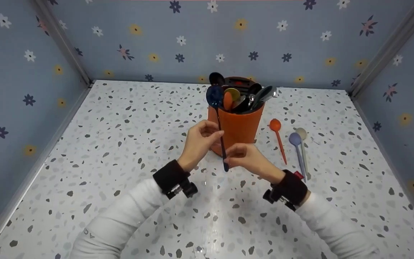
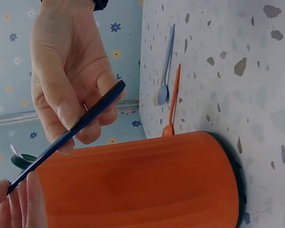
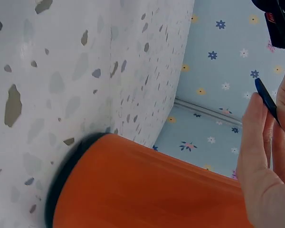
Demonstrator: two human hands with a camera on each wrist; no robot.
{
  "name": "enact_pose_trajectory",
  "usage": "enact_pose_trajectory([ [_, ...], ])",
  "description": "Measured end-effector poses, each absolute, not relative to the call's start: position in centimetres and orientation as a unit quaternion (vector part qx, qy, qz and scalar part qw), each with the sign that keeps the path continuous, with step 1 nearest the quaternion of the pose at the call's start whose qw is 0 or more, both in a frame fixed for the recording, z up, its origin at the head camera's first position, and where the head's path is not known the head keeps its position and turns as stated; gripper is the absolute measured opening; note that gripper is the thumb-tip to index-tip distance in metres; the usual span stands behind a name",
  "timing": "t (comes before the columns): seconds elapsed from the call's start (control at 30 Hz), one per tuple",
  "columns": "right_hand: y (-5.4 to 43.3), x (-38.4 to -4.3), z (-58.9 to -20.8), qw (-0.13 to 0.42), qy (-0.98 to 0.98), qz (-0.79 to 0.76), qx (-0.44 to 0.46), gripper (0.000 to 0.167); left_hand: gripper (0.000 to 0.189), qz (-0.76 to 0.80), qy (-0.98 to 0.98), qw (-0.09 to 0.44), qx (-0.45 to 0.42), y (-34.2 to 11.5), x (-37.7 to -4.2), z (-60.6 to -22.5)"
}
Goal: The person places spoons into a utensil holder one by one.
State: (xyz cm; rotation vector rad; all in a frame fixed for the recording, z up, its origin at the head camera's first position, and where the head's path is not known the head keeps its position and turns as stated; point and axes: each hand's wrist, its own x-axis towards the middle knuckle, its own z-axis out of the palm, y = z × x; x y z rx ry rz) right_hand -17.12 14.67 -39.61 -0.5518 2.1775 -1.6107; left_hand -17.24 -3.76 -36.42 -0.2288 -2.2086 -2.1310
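Note:
Both hands hold a long-handled dark blue spoon (image 1: 215,96), bowl end up, in front of an orange utensil holder (image 1: 241,129). My left hand (image 1: 200,141) pinches the middle of the handle between thumb and fingers. Lower down, my right hand (image 1: 248,158) pinches it near its end; the left wrist view shows the thumb on the handle (image 2: 97,109) with fingers behind. Packed upright in the holder are several utensils, among them an orange spoon (image 1: 228,100), a yellow piece (image 1: 233,93) and black spoons (image 1: 217,78).
Right of the holder, an orange spoon (image 1: 275,125), a lavender spoon (image 1: 295,139) and a beige spoon (image 1: 301,133) lie on the speckled white table (image 1: 128,126). Flower-patterned panels (image 1: 207,39) enclose the back and sides.

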Motion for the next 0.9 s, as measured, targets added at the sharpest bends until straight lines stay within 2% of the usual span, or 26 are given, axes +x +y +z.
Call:
enact_pose_trajectory([
  [0.27, 14.4, -18.4, -36.1, 0.13, 0.806, -0.541, -0.201, 0.021, 0.011, -0.706, -0.701, 0.054, -0.082, -3.6, -18.6, -33.2],
  [0.53, 14.3, -19.8, -32.1, 0.111, 0.804, -0.547, -0.204, 0.024, 0.011, -0.699, -0.703, 0.091, -0.1, -3.4, -19.7, -29.3],
  [0.9, 13.4, -22.1, -26.9, 0.085, 0.822, -0.521, -0.215, 0.024, 0.02, -0.71, -0.686, 0.112, -0.114, -3.5, -21.5, -24.7],
])
